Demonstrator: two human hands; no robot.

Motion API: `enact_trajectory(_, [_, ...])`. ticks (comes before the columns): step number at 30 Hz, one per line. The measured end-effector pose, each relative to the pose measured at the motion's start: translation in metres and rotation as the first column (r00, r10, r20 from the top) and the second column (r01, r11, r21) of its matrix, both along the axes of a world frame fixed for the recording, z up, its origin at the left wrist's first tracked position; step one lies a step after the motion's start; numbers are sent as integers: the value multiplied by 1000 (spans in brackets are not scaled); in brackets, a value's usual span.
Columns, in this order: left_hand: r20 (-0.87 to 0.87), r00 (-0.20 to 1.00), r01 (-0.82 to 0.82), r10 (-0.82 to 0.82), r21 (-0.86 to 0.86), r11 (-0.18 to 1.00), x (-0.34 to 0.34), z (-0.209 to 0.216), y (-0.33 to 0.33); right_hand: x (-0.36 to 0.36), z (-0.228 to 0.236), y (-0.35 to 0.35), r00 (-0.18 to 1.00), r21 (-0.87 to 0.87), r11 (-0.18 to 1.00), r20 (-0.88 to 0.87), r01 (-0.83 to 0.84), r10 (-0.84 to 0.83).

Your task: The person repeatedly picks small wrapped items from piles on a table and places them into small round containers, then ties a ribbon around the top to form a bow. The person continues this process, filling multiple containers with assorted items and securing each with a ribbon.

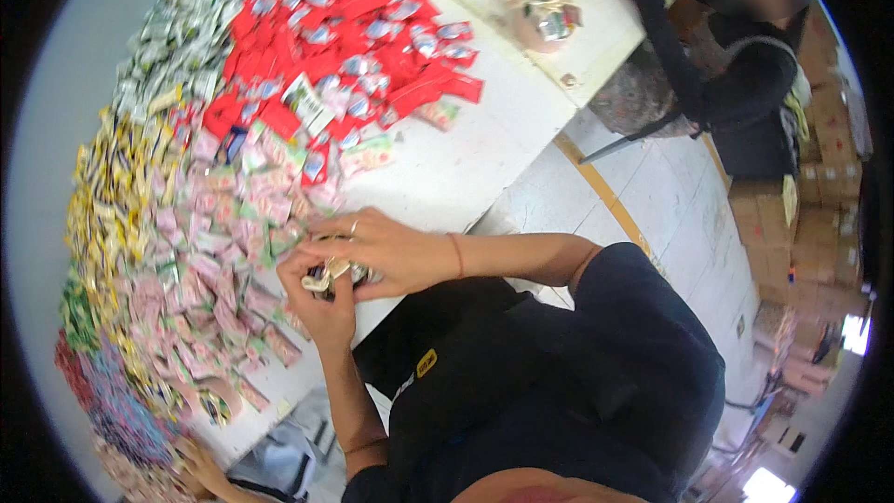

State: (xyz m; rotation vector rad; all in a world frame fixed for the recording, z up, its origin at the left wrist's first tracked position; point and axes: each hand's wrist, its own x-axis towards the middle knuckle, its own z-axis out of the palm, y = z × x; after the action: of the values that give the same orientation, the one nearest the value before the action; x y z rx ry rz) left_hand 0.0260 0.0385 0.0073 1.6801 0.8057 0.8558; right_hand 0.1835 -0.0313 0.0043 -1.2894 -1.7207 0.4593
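Observation:
Both hands are close together over the near edge of the table, around a small bunch of wrapped packets (334, 274) in cream and dark colours. My left hand (321, 303) is closed on it, thumb upright against its near side. My right hand (377, 251), with a ring on one finger, curls over it from the right and hides much of it. Whether a container sits under the packets I cannot tell. Just beyond and left of my hands lies a broad spread of pink and pale green packets (214, 289).
Red packets (345, 47) are heaped farther back, silvery-green ones (177, 47) behind, yellow ones (107, 196) at left. Filled pinkish tubs (545, 28) stand at the far table end. A co-worker (736, 65) sits at upper right; another person's hand (200, 468) is at lower left. Cartons (792, 233) are stacked right.

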Motion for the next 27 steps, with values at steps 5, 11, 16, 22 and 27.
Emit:
enact_trajectory(5, [-13,1000,-19,20,78,997,15,-3,-1,5,8,-10,999,43,999,-31,-33,34])
enact_trajectory(11, [224,965,134,-135,23,991,36,0,-11,19,-8,-28,992,84,991,-82,102,-95])
enact_trajectory(16, [94,974,165,-204,320,933,44,24,-9,96,16,-90,903,87,899,-14,429,-429])
enact_trajectory(22, [-227,963,-4,145,526,850,-18,22,13,234,55,-183,289,412,344,190,844,-938])
enact_trajectory(27, [-342,890,-3,302,659,752,-34,12,26,349,21,-193,87,330,168,246,929,-965])
